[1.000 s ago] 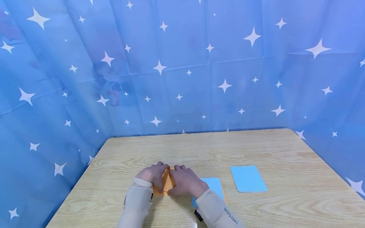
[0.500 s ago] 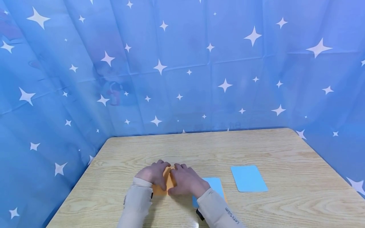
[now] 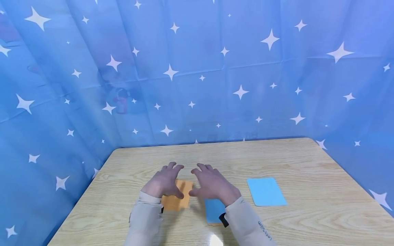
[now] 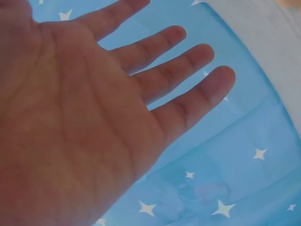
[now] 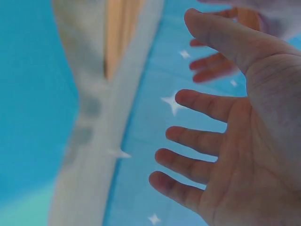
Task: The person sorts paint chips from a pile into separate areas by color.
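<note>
Two hands show, one left hand (image 3: 163, 182) and one right hand (image 3: 217, 185), in two pale sleeves (image 3: 143, 220). One table (image 3: 307, 177) bears one orange sheet (image 3: 176, 204) at left and two blue sheets: one right blue sheet (image 3: 266, 192), one near blue sheet (image 3: 213, 212) with one orange edge (image 3: 214, 224) beneath. Dozens of white stars (image 3: 241, 92) dot the blue curtain (image 3: 200, 44).

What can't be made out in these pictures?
Head: the left part of the orange sheet, behind the left hand.
Head: part of the nearer blue sheet, behind the right hand and right sleeve.
Head: most of the orange layer, under that blue sheet.
Left wrist: the uppermost finger, its tip cut by the top edge.
Right wrist: the left hand, blurred and partly behind the right thumb.
</note>
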Motion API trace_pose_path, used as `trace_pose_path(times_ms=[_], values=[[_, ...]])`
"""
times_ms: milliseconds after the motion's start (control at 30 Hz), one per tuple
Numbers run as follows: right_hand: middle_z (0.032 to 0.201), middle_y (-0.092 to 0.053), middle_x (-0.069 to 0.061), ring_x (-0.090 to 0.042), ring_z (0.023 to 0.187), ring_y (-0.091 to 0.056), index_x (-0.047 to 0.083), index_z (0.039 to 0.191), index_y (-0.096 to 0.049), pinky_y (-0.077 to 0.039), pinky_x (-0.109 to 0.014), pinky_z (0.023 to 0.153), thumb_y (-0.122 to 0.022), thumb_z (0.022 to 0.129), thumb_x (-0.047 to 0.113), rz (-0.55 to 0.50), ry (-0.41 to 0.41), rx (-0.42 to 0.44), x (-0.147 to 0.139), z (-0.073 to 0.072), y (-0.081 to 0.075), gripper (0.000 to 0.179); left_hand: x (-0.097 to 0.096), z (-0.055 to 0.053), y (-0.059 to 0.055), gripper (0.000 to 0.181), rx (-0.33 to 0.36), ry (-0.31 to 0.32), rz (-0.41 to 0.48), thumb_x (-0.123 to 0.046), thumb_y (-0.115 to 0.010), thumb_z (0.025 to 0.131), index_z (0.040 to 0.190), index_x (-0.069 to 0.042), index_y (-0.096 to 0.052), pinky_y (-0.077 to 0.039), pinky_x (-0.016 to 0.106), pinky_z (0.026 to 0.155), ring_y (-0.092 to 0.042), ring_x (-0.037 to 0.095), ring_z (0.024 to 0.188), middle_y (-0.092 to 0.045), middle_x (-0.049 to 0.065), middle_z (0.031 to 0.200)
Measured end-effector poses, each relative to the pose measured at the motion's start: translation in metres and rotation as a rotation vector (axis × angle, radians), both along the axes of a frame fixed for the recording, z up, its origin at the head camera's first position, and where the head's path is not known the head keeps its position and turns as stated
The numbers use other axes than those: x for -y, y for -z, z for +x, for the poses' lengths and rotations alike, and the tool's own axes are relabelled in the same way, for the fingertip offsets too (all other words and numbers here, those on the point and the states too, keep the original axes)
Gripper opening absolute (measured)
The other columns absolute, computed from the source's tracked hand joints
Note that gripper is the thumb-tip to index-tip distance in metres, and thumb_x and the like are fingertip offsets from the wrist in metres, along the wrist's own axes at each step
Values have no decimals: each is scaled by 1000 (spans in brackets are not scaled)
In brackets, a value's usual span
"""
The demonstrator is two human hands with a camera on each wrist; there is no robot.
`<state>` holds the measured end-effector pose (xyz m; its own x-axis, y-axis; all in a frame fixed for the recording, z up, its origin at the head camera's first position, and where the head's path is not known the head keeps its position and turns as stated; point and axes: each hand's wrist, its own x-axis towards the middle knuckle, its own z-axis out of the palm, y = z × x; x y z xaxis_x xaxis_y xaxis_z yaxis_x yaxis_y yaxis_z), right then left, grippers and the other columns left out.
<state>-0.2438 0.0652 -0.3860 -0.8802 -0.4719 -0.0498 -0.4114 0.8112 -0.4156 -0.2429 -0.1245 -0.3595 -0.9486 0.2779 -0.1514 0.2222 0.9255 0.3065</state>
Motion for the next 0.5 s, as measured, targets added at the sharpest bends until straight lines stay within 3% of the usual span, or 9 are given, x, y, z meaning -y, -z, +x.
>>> trace_pose_path(times_ms=[233, 500], values=[[163, -35, -18, -42, 150, -31, 11, 148, -53, -28, -62, 119, -75, 91, 45, -39, 28, -49, -18, 0, -16, 70, -3, 7, -11, 89, -67, 18, -31, -43, -85, 80, 152, -10, -45, -41, 63, 108, -39, 44, 143, -36, 20, 159], [162, -35, -18, -43, 149, -31, 12, 149, -52, -26, -64, 118, -77, 89, 42, -40, 61, -38, -34, 5, -31, 72, -16, 11, -11, 88, -109, 83, -10, -44, -85, 80, 151, -8, -47, -40, 64, 108, -41, 42, 143, -40, 19, 158]])
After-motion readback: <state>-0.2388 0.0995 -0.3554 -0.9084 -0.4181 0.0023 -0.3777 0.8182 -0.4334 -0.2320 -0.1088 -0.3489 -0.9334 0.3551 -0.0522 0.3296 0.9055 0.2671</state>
